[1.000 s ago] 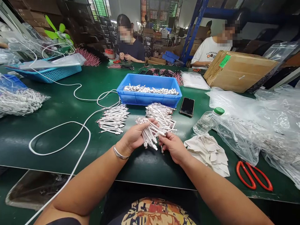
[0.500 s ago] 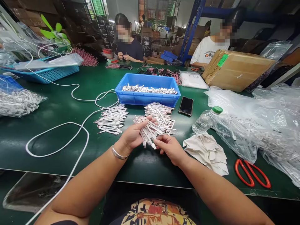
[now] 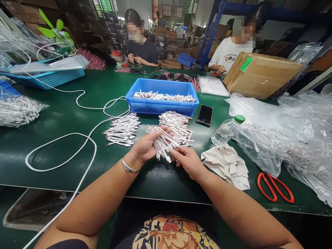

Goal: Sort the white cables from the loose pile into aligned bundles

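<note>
A fanned bunch of short white cables (image 3: 163, 144) lies across my left hand (image 3: 145, 147), whose thumb presses on it from above. My right hand (image 3: 188, 160) pinches at the lower right ends of the same bunch with thumb and fingers. Just beyond my hands, one pile of white cables (image 3: 123, 129) rests on the green table (image 3: 103, 180) to the left and another pile (image 3: 177, 122) to the right. Behind both piles stands a blue bin (image 3: 162, 106) with more white cables inside.
Right of the bin are a phone (image 3: 204, 115), a clear bottle (image 3: 224, 131), a cloth (image 3: 228, 164), red-handled scissors (image 3: 276, 188), plastic bags (image 3: 298, 138) and a carton (image 3: 261, 76). A long white cord (image 3: 94, 152) loops at the left. Two people sit across the table.
The view has shifted slightly, so most things sit a little higher and further left. My hands keep nearly the same hold on the bunch. The person at the far right has raised a hand.
</note>
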{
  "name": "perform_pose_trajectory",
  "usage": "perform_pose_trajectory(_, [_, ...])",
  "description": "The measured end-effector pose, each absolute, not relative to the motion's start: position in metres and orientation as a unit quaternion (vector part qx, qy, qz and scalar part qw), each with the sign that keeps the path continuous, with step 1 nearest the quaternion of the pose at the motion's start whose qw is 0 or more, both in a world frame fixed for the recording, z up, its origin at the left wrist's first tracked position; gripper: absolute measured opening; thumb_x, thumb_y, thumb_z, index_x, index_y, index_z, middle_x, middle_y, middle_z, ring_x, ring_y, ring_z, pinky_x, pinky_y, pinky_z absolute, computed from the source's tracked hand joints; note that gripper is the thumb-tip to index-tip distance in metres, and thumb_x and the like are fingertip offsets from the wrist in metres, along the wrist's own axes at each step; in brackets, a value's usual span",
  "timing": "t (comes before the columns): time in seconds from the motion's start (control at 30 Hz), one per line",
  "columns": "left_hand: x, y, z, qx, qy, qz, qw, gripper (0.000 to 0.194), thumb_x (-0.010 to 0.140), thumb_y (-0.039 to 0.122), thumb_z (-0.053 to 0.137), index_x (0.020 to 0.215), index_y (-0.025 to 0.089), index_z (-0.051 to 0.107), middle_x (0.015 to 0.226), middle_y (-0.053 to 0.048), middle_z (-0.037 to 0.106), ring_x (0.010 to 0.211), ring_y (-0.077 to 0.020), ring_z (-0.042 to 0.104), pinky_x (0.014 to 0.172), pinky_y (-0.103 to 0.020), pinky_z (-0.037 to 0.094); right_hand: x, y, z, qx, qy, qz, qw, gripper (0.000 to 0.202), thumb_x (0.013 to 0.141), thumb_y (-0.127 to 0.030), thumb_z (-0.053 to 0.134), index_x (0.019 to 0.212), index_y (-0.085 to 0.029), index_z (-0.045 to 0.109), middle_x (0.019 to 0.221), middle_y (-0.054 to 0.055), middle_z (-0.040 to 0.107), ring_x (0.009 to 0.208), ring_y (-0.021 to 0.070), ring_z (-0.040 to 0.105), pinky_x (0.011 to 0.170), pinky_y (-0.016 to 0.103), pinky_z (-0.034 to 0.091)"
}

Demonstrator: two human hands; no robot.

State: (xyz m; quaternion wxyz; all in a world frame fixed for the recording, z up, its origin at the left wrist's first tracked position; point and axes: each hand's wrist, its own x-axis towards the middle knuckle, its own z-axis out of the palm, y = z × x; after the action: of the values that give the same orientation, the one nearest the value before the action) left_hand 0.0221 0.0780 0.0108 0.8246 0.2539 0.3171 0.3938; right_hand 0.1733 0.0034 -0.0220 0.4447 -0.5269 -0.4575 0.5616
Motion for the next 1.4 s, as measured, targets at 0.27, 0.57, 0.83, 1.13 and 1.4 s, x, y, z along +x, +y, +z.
perform_pose_trajectory(0.27, [0.022,0.078,0.008,0.262,0.302,0.395,0.827,0.021,0.084,0.015,0.051,0.103,0.012,0.061,0.103,-0.011,0.066,0.093,-0.0224,0.064,0.086,-0.039,0.049,0.175,0.006,-0.024,-0.527,-0.425,0.567,0.469,0.032,0.075,-0.048,0.062,0.075,-0.016,0.063,0.074,0.003,0.061,0.06,0.0103,0.052,0.044,0.019,0.039])
perform_pose_trajectory(0.57, [0.022,0.078,0.009,0.255,0.303,0.398,0.827,0.022,0.085,0.014,0.05,0.103,0.013,0.061,0.108,-0.01,0.065,0.096,-0.0225,0.063,0.088,-0.04,0.048,0.17,0.003,-0.02,-0.497,-0.392,0.632,0.447,0.03,0.072,-0.045,0.066,0.07,-0.015,0.062,0.071,0.003,0.06,0.066,0.012,0.055,0.047,0.019,0.042])
perform_pose_trajectory(0.83, [0.022,0.078,0.007,0.251,0.294,0.397,0.833,0.022,0.083,0.015,0.053,0.103,0.013,0.062,0.104,-0.01,0.066,0.097,-0.0219,0.063,0.093,-0.04,0.046,0.174,0.006,-0.022,-0.51,-0.365,0.613,0.481,0.032,0.071,-0.045,0.067,0.08,-0.015,0.066,0.076,0.004,0.063,0.067,0.0117,0.055,0.047,0.019,0.041])
perform_pose_trajectory(1.13, [0.027,0.073,0.011,0.23,0.288,0.402,0.838,0.024,0.083,0.013,0.051,0.105,0.013,0.06,0.104,-0.009,0.067,0.1,-0.0202,0.062,0.099,-0.041,0.041,0.163,0.004,-0.025,-0.455,-0.359,0.677,0.454,0.035,0.072,-0.046,0.066,0.089,-0.016,0.068,0.086,0.007,0.066,0.073,0.0146,0.059,0.05,0.019,0.043])
perform_pose_trajectory(1.4, [0.029,0.071,0.014,0.238,0.293,0.397,0.837,0.024,0.084,0.013,0.05,0.104,0.012,0.061,0.103,-0.01,0.067,0.095,-0.0207,0.063,0.099,-0.041,0.04,0.165,0.004,-0.021,-0.465,-0.32,0.658,0.499,0.035,0.069,-0.045,0.069,0.087,-0.015,0.067,0.078,0.004,0.064,0.067,0.0118,0.056,0.049,0.019,0.042])
